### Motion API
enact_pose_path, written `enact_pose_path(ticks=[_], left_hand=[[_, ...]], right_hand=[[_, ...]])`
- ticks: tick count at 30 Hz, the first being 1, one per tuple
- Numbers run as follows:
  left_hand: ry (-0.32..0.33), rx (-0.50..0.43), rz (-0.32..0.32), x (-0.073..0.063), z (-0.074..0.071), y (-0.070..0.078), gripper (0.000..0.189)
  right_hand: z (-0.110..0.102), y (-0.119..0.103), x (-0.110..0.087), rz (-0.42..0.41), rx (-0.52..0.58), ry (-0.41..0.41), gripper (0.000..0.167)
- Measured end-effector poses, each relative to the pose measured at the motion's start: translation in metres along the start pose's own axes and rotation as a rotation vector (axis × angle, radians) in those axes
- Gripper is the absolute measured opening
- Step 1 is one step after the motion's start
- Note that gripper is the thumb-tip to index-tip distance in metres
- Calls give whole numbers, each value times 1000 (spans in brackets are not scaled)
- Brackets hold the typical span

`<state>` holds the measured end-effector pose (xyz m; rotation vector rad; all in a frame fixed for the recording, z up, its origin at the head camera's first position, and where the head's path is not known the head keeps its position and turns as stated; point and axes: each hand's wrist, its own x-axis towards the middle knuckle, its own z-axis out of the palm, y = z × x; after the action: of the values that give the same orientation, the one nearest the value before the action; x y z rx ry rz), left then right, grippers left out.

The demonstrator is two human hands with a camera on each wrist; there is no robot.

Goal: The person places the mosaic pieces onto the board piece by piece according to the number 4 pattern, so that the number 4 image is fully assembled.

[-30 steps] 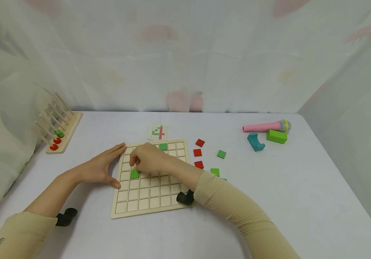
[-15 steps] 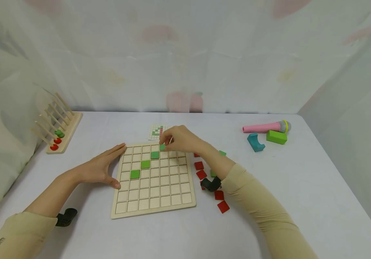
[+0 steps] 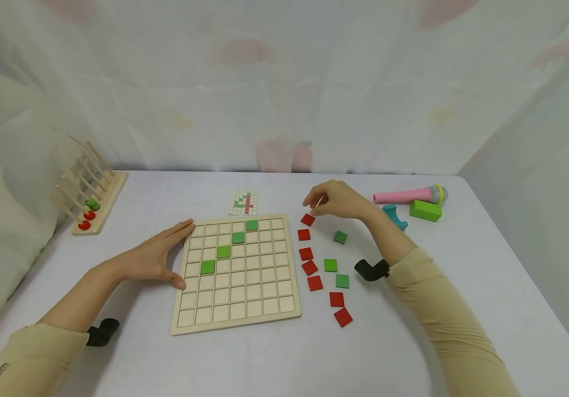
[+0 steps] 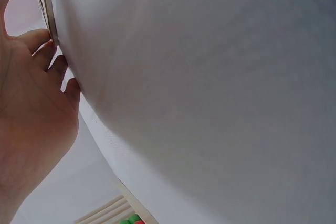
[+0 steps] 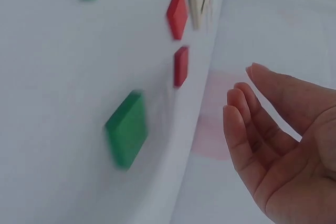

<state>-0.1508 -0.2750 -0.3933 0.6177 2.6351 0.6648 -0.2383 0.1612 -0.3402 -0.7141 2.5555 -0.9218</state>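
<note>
A wooden grid board lies flat on the table in the head view, with several green tiles set in its squares in a rising diagonal. My left hand rests at the board's left side, thumb and fingers spread along its edge; the left wrist view shows the fingers at that edge. Over the topmost red tile, right of the board, hovers my right hand. In the right wrist view the fingers of this hand are loosely bent, thumb apart, with nothing between them.
Several more red tiles and a few loose green tiles lie right of the board. Behind it is a small pattern card. Far right are a pink toy microphone, green block and teal block; left, a peg rack.
My right hand has moved from the board's lower-left diagonal to its top green tile, then right, off the board, to the red tiles. The left hand stays at the board's edge.
</note>
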Motion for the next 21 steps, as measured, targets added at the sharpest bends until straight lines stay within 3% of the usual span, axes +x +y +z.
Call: enact_pose_path(ticks=[6, 10, 14, 21], left_hand=[[-4, -8, -7, 0, 0, -1, 141], [-3, -7, -10, 0, 0, -1, 141], [-3, -1, -11, 0, 1, -2, 141], [-3, -5, -7, 0, 1, -1, 140]], right_hand=[[-5, 23, -16, 64, -16, -86, 25], [-6, 34, -23, 65, -21, -149, 26], [-9, 40, -29, 55, -29, -181, 26], [-12, 47, -38, 110, -20, -229, 28]])
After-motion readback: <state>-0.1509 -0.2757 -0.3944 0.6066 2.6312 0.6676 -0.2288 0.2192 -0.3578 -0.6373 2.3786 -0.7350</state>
